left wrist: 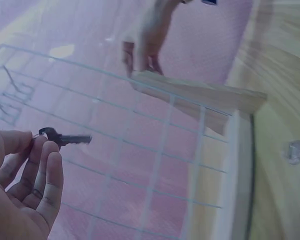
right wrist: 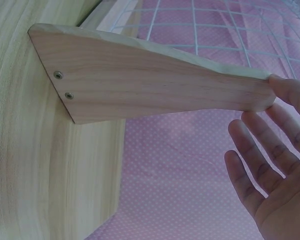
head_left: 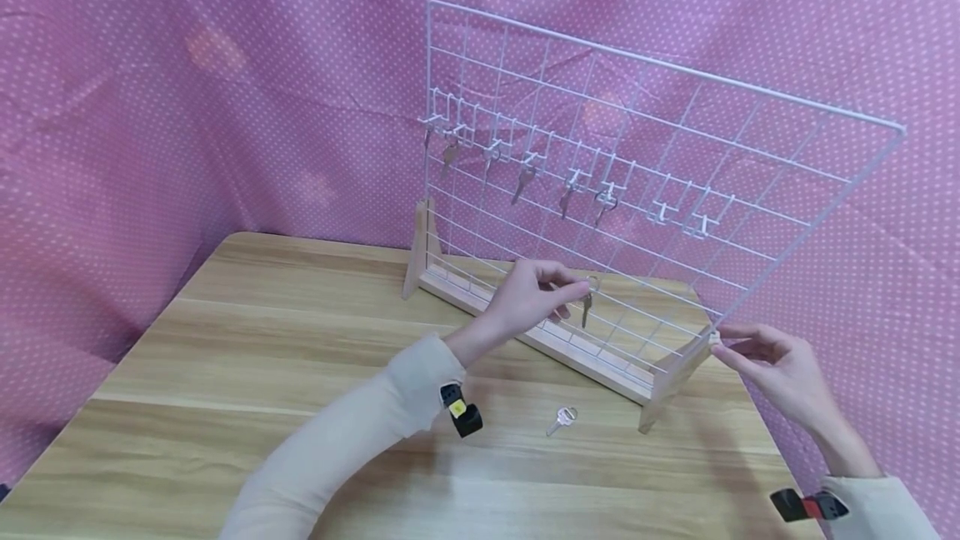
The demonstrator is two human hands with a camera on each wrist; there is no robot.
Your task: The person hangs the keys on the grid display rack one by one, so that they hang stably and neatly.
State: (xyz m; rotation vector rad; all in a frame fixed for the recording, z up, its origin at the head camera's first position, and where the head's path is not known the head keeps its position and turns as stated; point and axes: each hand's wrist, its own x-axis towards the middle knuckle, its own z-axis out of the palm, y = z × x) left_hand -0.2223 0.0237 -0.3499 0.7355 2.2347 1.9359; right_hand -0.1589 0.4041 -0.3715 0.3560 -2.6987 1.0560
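Note:
My left hand [head_left: 525,298] pinches a small key [head_left: 587,312] by its ring between thumb and forefinger. The key hangs in front of the lower part of a white wire grid rack [head_left: 750,88]. In the left wrist view, the toothed blade of this key [left wrist: 76,139] points away from the fingertips. My right hand [head_left: 783,373] grips the upper tip of the rack's wooden side support [right wrist: 150,75] with thumb and forefinger, its other fingers spread below. Another key [head_left: 562,420] with a ring lies on the table in front of the rack.
Several keys, among them one key [head_left: 525,180], hang from a row of white hooks across the grid. Two hooks at the right, including the end hook [head_left: 702,227], carry no key. The wooden table [head_left: 247,340] meets a pink dotted curtain [head_left: 225,107] behind.

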